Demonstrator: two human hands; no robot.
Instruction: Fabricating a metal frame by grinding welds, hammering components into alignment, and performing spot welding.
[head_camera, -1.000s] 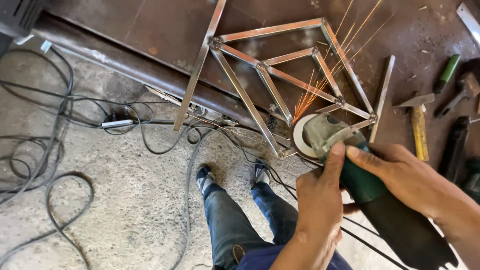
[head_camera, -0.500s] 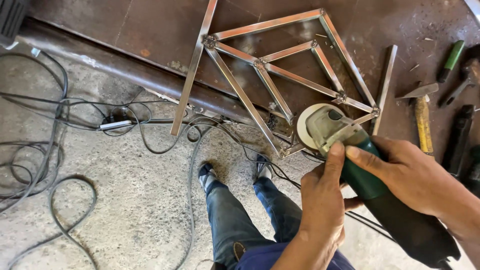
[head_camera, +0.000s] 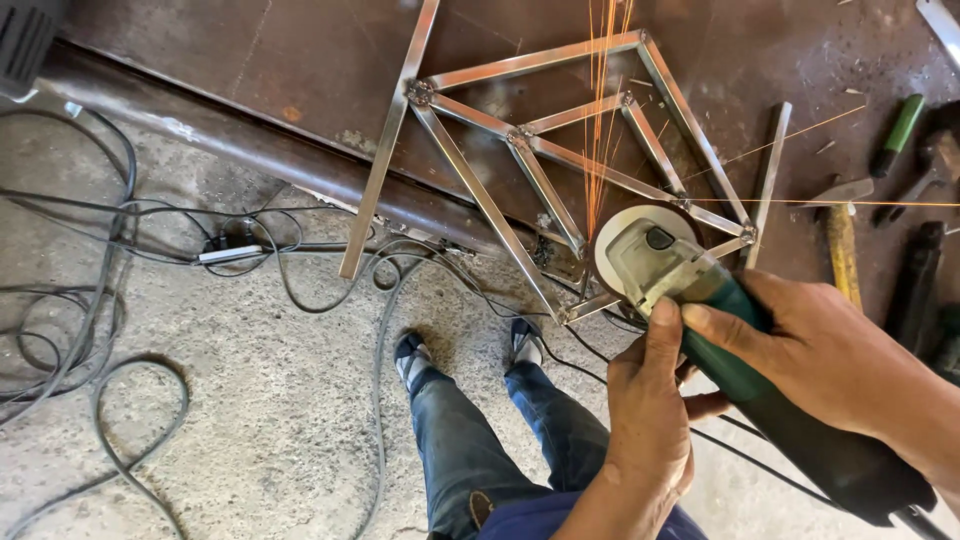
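My right hand (head_camera: 825, 345) grips the green body of an angle grinder (head_camera: 745, 365). My left hand (head_camera: 650, 420) steadies the tool from below, its thumb up against the grey head. The grinder's disc (head_camera: 622, 240) touches the near joint of a welded frame of square steel tubes (head_camera: 530, 150) that lies on a rusty brown metal table (head_camera: 300, 60) and overhangs its edge. Orange sparks (head_camera: 600, 110) shoot up and away from the disc across the frame.
A hammer with a yellow handle (head_camera: 843, 240), a green-handled tool (head_camera: 897, 135) and dark tools lie on the table at right. Tangled black cables (head_camera: 100, 330) and a power strip (head_camera: 228, 254) lie on the concrete floor. My jeans and shoes (head_camera: 470, 360) stand below.
A moment ago the disc threw no sparks; now it bears on the frame's near joint and sparks fly upward. Both hands keep their grip, with the view shifted slightly.
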